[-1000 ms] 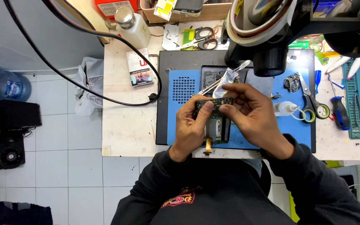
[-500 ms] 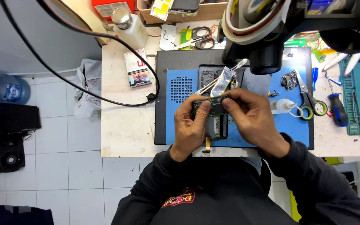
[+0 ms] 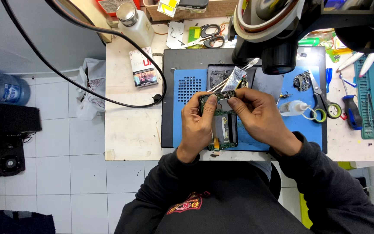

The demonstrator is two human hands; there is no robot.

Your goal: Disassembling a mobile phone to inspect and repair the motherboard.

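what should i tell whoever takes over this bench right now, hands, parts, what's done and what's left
Left hand: grips the left side of the opened phone, thumb on its upper end.
Right hand: fingertips pinch the phone's top edge from the right.
Phone: held just above the blue work mat, circuit board exposed, under the microscope head.
Nearby: tweezers above the phone, scissors and a small squeeze bottle to the right, a screwdriver further right.
Done: phone is open, insides showing.
Left: board is in the frame; nothing reassembled.
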